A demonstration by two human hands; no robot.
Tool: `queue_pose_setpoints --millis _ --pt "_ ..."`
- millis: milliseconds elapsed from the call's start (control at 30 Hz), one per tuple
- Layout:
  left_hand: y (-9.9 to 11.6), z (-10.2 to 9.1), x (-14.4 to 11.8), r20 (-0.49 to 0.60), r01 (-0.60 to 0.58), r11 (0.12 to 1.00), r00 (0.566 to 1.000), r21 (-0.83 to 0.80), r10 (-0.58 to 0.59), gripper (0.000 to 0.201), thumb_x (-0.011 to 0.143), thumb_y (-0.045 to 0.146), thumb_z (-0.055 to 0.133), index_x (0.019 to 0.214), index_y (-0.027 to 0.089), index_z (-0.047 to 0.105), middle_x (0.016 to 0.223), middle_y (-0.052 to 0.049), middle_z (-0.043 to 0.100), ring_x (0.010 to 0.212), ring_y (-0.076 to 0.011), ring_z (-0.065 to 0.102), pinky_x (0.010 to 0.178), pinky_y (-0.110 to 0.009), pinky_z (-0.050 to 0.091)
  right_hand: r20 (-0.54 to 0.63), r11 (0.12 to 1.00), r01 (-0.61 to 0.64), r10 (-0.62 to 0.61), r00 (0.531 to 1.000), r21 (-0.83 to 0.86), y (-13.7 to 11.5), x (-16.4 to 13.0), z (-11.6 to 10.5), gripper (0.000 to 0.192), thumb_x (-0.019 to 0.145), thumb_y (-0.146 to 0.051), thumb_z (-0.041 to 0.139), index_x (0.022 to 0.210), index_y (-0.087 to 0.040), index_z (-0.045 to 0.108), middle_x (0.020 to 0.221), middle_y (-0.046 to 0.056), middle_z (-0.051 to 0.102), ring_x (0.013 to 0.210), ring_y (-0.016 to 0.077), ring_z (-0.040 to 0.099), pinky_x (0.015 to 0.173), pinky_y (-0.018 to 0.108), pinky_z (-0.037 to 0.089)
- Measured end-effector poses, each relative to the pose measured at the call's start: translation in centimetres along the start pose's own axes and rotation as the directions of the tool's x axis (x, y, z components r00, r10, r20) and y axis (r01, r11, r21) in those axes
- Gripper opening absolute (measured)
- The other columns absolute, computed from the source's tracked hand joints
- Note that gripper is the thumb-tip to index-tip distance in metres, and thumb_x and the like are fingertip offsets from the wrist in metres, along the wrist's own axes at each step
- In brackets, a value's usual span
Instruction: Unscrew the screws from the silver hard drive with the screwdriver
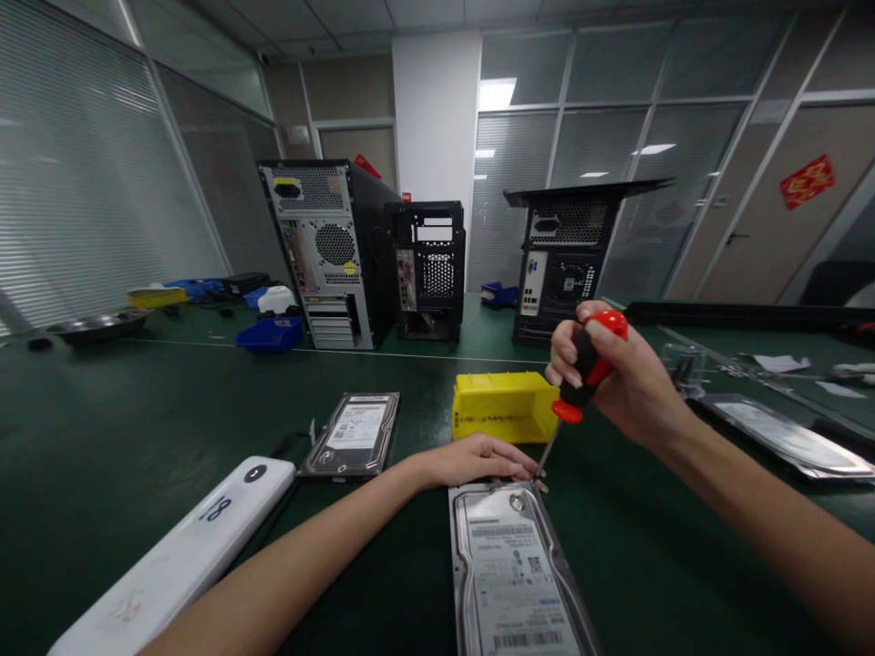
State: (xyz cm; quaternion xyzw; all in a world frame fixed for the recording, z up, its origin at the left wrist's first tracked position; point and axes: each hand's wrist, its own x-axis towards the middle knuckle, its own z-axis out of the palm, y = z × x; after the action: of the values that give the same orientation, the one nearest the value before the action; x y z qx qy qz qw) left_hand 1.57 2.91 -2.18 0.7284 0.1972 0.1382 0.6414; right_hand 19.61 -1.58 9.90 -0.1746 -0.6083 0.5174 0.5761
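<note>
A silver hard drive (pixel 512 574) lies label up on the table right in front of me. My left hand (pixel 482 458) rests along its far edge, fingers bent over that end and gripping it. In my right hand (pixel 612 374) is a red and black screwdriver (pixel 586 360), its handle wrapped by the fingers. The slanted shaft reaches down to the drive's far right corner, beside my left fingertips. Whether a screw sits under the tip is hidden. Just beyond my hands, a yellow bin (pixel 506 405) lies with its opening towards me.
A second hard drive (pixel 355 433) lies to the left, near a white power-bank-like device (pixel 184 547) marked 18. Three computer cases (pixel 334 255) stand at the back. Another hard drive (pixel 786 433) is on the right. A blue bin (pixel 270 334) and metal tray (pixel 96 326) sit far left.
</note>
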Motion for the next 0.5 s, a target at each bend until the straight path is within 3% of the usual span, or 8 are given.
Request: queue_pose_setpoints --millis 100,167,333,500 --pt "0.05 -0.04 0.01 0.001 -0.005 1.000 1.000 0.016 0.005 0.035 0.087 0.036 0.058 0.116 0.016 0.063 0.114 -0.009 0.067 0.106 -0.0187 0.060 0.097 -0.034 0.042 0.009 1.000 0.001 -0.001 1.000 0.007 -0.17 -0.19 0.00 0.026 0.091 -0.042 0.039 0.098 -0.025 0.057 0.075 0.000 0.053 0.060 0.0126 0.049 0.061 0.029 0.045" --pt "0.18 0.00 -0.03 0.000 -0.007 1.000 1.000 0.017 0.007 0.036 0.087 0.035 0.058 0.117 0.015 0.063 0.115 -0.009 0.067 0.105 -0.0190 0.061 0.095 -0.034 0.043 0.022 1.000 -0.011 0.011 1.000 -0.006 -0.22 -0.31 -0.03 0.032 0.091 -0.040 0.037 0.104 -0.023 0.060 0.082 0.002 0.055 0.067 0.0140 0.053 0.067 0.031 0.048" --pt "0.30 0.07 -0.09 0.002 -0.007 1.000 1.000 0.020 0.007 0.035 0.088 0.033 0.057 0.118 0.015 0.063 0.115 -0.009 0.067 0.105 -0.0189 0.061 0.095 -0.034 0.043 -0.042 0.998 -0.043 0.041 0.998 -0.054 -0.08 -0.22 -0.04 0.014 0.085 -0.035 0.056 0.092 -0.025 0.061 0.091 0.000 0.058 0.074 0.0123 0.057 0.070 0.026 0.050" --pt "0.00 0.13 0.03 -0.021 -0.014 1.000 1.000 0.002 0.014 0.035 0.087 0.032 0.058 0.115 0.013 0.064 0.112 -0.010 0.068 0.106 -0.0191 0.061 0.097 -0.034 0.042 0.024 0.999 0.006 -0.005 1.000 -0.039 0.16 0.04 -0.30 0.018 0.081 -0.025 0.064 0.092 -0.029 0.050 0.069 -0.007 0.056 0.054 0.0083 0.051 0.057 0.022 0.046"
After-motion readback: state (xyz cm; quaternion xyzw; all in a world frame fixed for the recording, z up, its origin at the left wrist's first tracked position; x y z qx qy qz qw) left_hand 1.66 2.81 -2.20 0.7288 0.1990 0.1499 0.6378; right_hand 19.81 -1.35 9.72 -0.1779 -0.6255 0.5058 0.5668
